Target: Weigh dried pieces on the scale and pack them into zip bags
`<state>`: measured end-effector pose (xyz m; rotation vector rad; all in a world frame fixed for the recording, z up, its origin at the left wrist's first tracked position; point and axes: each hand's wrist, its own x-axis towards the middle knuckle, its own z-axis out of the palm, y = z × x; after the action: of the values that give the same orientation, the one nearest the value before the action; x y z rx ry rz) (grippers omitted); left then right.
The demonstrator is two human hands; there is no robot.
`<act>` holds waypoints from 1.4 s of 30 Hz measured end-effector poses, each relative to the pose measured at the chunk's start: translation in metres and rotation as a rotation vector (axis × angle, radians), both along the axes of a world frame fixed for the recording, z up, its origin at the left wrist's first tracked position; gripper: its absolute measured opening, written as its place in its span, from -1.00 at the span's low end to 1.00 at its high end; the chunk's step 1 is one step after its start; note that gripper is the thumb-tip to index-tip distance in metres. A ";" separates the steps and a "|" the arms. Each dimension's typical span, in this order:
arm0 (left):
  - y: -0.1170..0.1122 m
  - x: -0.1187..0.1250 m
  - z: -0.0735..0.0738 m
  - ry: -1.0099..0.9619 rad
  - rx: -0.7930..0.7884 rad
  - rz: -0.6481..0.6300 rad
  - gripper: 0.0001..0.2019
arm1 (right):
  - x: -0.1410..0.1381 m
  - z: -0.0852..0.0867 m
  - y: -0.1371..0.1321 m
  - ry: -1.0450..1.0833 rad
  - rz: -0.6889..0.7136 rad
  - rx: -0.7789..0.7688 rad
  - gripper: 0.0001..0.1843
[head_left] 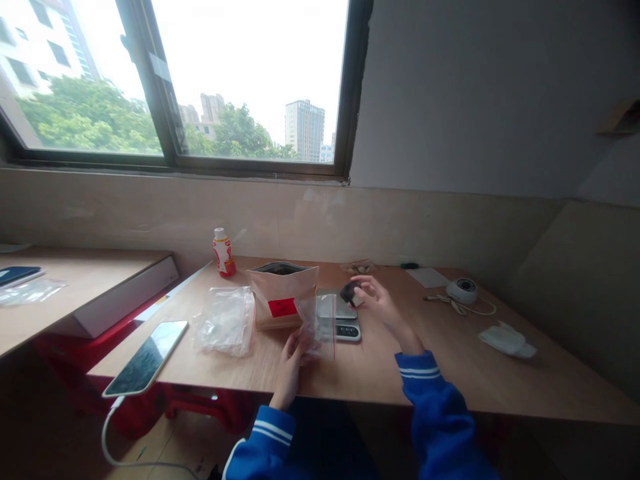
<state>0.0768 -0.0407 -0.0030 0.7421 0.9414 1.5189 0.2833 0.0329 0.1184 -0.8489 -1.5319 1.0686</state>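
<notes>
My left hand (295, 350) is closed on a clear zip bag (327, 333) with a red seal line, held in front of a digital scale (349, 330). My right hand (375, 303) pinches a small dark object (349, 292) above the scale's right side; its exact kind is hard to make out. Behind my left hand a brown paper pouch (270, 287) with a red label stands with its top open. To its left lies a stack of clear zip bags (225, 320). The clear bag covers part of the scale.
A phone (147, 360) on a white cable lies at the table's left edge. A red and white bottle (223, 253) stands at the back. A small bag of pale pieces (358, 268), a white dome camera (462, 291) and a white tissue pack (507, 340) lie farther right.
</notes>
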 end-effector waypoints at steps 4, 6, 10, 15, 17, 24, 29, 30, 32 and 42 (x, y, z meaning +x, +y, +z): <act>-0.001 0.000 0.002 -0.003 0.000 -0.015 -0.50 | -0.044 0.049 0.004 -0.068 -0.108 0.285 -0.67; -0.002 0.001 0.002 -0.003 -0.013 -0.016 -0.50 | -0.074 0.069 0.004 -0.184 -0.133 0.442 -0.71; -0.003 0.001 0.001 -0.003 -0.013 -0.013 -0.51 | -0.120 0.081 0.007 -0.441 0.014 0.642 -0.73; -0.003 0.000 -0.001 -0.017 -0.031 -0.003 -0.51 | -0.131 0.057 0.011 -0.690 -0.006 0.755 -0.66; -0.002 0.001 -0.002 -0.024 -0.035 -0.005 -0.50 | -0.128 0.047 0.010 -0.757 -0.061 0.775 -0.69; -0.002 0.000 -0.003 -0.015 -0.012 -0.036 -0.46 | -0.100 0.028 -0.002 -0.604 -0.312 0.712 -0.54; -0.003 -0.001 0.000 -0.023 -0.006 -0.018 -0.49 | -0.065 -0.016 -0.009 -0.334 -0.466 0.388 -0.55; -0.003 0.000 0.000 -0.025 0.000 -0.020 -0.50 | -0.060 -0.027 -0.010 -0.328 -0.421 0.296 -0.53; -0.004 0.001 0.001 -0.017 0.023 -0.040 -0.52 | -0.054 -0.042 -0.011 -0.299 -0.296 0.126 -0.56; -0.032 -0.024 0.028 0.273 0.037 -0.137 -0.53 | -0.035 -0.036 -0.015 -0.012 -0.341 -0.062 -0.57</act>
<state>0.0527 -0.0731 0.0246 1.0386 1.0434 1.3395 0.2481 0.0179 0.0819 -1.1157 -1.3089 0.8643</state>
